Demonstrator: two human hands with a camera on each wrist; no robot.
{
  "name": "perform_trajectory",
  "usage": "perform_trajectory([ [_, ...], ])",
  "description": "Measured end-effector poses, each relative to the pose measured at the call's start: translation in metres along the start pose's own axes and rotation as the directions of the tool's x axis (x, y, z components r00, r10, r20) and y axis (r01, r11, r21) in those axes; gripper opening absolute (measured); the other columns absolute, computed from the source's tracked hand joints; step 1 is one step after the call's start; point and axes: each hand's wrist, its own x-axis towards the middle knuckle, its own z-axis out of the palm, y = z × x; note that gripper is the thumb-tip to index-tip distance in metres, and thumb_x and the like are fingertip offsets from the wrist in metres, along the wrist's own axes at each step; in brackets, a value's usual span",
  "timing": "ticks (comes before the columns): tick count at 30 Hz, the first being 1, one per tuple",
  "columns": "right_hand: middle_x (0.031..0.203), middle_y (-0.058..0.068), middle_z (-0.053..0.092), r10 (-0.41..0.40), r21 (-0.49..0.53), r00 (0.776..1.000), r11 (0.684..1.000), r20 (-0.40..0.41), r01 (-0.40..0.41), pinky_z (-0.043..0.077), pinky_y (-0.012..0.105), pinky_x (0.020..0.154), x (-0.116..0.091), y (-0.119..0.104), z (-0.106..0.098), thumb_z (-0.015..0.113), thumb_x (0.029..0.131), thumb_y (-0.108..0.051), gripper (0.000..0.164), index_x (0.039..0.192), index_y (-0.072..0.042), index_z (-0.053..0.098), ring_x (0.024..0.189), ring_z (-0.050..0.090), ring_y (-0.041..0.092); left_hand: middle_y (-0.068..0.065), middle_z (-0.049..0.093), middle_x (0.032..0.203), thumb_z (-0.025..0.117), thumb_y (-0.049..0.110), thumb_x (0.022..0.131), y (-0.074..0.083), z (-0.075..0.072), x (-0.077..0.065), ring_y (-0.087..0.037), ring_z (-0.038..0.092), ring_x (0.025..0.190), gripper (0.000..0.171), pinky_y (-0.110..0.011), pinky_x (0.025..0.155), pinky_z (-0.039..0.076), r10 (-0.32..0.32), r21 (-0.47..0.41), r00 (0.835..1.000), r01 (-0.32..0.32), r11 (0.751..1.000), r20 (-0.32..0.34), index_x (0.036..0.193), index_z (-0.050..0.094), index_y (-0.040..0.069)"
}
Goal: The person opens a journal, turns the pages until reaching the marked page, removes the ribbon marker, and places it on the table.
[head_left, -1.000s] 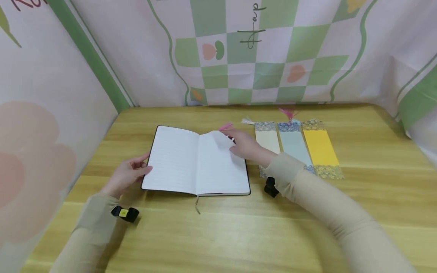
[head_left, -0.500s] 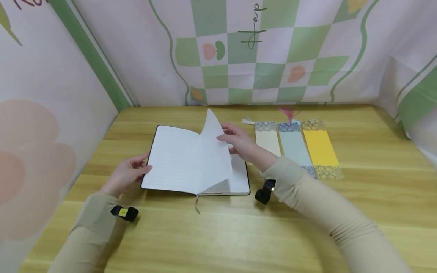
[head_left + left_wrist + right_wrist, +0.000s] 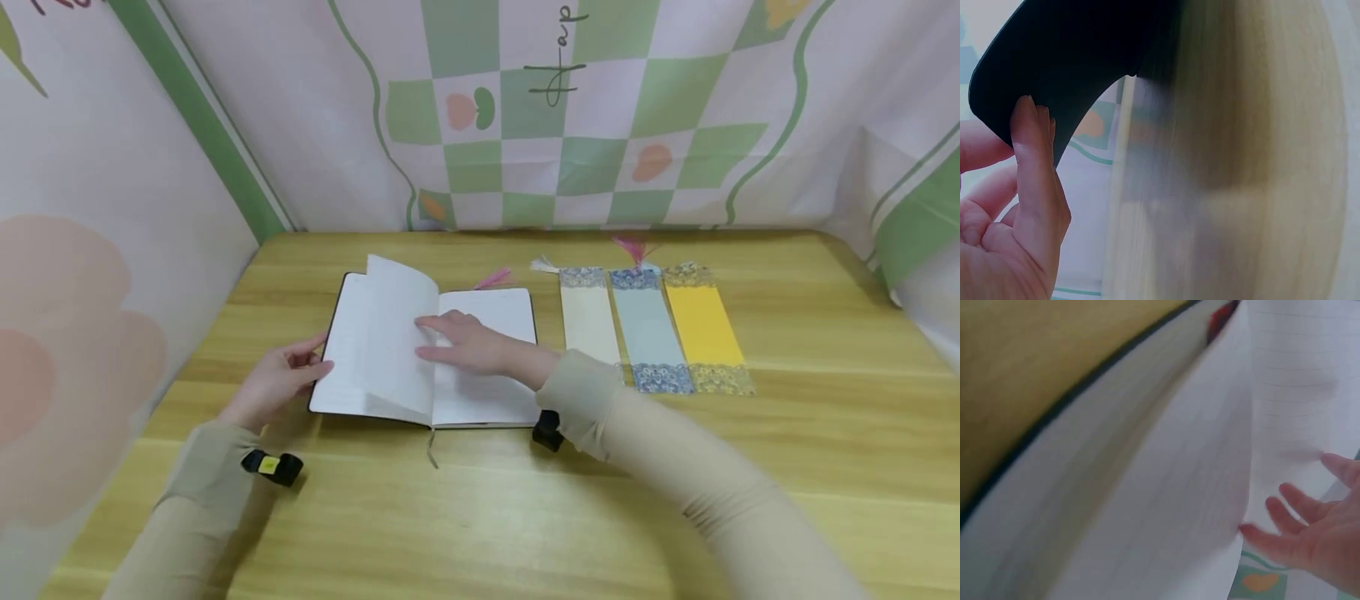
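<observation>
A black-covered notebook point(image 3: 483, 396) lies open on the table, with a lifted page point(image 3: 397, 333) standing over its left half. My left hand point(image 3: 273, 379) pinches the notebook's left edge between thumb and fingers; the left wrist view shows the dark cover point(image 3: 1085, 56) raised off the table there. Spread fingers of my right hand point(image 3: 472, 343) touch the turning page near the spine. In the right wrist view the right hand's fingertips point(image 3: 1325, 457) rest against lined paper. A pink tassel point(image 3: 493, 277) sticks out past the notebook's top edge; whatever it hangs from is hidden.
Right of the notebook lie three flat bookmarks in a row: cream point(image 3: 588, 312), pale blue point(image 3: 651, 325) and yellow point(image 3: 705, 321). A thin ribbon point(image 3: 432, 450) hangs from the spine onto the wooden table point(image 3: 465, 517). Patterned cloth point(image 3: 600, 108) closes off the back and sides.
The right hand has moved left across the notebook, carrying a page from the right half over to the left. The pink tassel shows again above the right page. The left hand stays put.
</observation>
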Motion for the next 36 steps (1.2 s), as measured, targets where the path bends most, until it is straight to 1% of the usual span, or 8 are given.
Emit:
perform_trajectory([
  [3,0.153,0.015,0.025,0.044,-0.138,0.998,0.99,0.054,-0.036,0.023,0.048,0.112,0.004,-0.005,0.005,0.047,0.096,-0.047,0.064,0.15,-0.019,0.027,0.139,0.022,0.035,-0.002,0.047,0.101,0.056,0.016,0.096,0.0,-0.001,0.001,-0.01,0.045,0.091,0.06,-0.021,0.074,0.048,0.022,-0.006,1.0,-0.022,1.0,0.001,0.149,0.028,0.012],
  [6,0.155,0.014,0.019,0.089,-0.198,0.992,0.978,0.094,-0.068,0.022,0.053,0.112,0.006,-0.011,0.01,0.048,0.095,-0.05,0.066,0.151,-0.023,0.027,0.139,0.019,0.039,-0.001,0.049,0.099,0.052,0.012,0.097,-0.001,-0.001,0.002,-0.006,0.048,0.088,0.057,-0.022,0.074,0.05,0.051,-0.045,0.999,-0.051,0.998,0.015,0.148,0.027,0.009],
  [14,0.158,0.008,0.014,0.155,-0.406,0.983,0.908,0.1,-0.102,0.014,0.069,0.106,0.015,-0.017,0.024,0.052,0.092,-0.052,0.069,0.151,-0.036,0.019,0.141,0.013,0.041,0.011,0.059,0.1,0.041,0.022,0.102,-0.011,-0.009,0.003,-0.002,0.059,0.081,0.056,-0.023,0.074,0.051,0.074,-0.217,0.991,-0.049,0.975,0.109,0.149,0.018,0.002],
  [18,0.159,0.007,0.008,0.167,-0.461,0.979,0.882,0.115,-0.097,0.011,0.071,0.105,0.018,-0.017,0.032,0.047,0.093,-0.055,0.07,0.151,-0.038,0.013,0.142,0.006,0.046,0.004,0.053,0.104,0.053,0.029,0.098,-0.013,-0.012,0.002,-0.002,0.054,0.082,0.065,-0.021,0.073,0.05,0.034,-0.136,0.995,-0.021,0.99,0.096,0.15,0.021,0.005],
  [23,0.159,0.008,0.006,0.175,-0.485,0.977,0.869,0.122,-0.095,0.011,0.072,0.104,0.02,-0.02,0.035,0.045,0.093,-0.058,0.069,0.151,-0.039,0.011,0.141,0.002,0.048,-0.003,0.046,0.096,0.059,0.022,0.094,-0.015,-0.012,0.0,-0.009,0.043,0.071,0.067,-0.021,0.058,0.043,-0.001,0.005,0.998,0.0,1.0,0.069,0.149,0.024,0.008],
  [29,0.159,0.007,0.008,0.177,-0.468,0.974,0.879,0.143,-0.091,0.014,0.07,0.105,0.019,-0.019,0.03,0.048,0.09,-0.06,0.071,0.15,-0.039,0.015,0.142,0.006,0.044,-0.004,0.046,0.097,0.06,0.018,0.094,-0.016,-0.007,0.001,-0.009,0.04,0.064,0.065,-0.022,0.054,0.04,-0.021,0.03,0.999,0.02,0.999,0.038,0.149,0.027,0.01],
  [33,0.158,0.008,0.014,0.174,-0.431,0.977,0.896,0.125,-0.105,0.018,0.066,0.107,0.016,-0.008,0.016,0.059,0.085,-0.057,0.078,0.15,-0.035,0.022,0.142,0.012,0.041,-0.005,0.047,0.098,0.06,0.017,0.093,-0.015,-0.003,0.005,-0.01,0.042,0.066,0.065,-0.023,0.056,0.041,-0.022,0.033,0.999,0.021,0.999,0.026,0.149,0.028,0.011],
  [36,0.157,0.009,0.016,0.187,-0.44,0.978,0.889,0.094,-0.128,0.019,0.066,0.107,0.013,0.004,0.0,0.067,0.082,-0.052,0.082,0.15,-0.028,0.027,0.141,0.014,0.041,-0.005,0.047,0.099,0.061,0.018,0.093,-0.012,-0.001,0.007,-0.011,0.043,0.071,0.065,-0.023,0.058,0.042,-0.022,0.033,1.0,0.021,0.999,0.022,0.149,0.028,0.011],
])
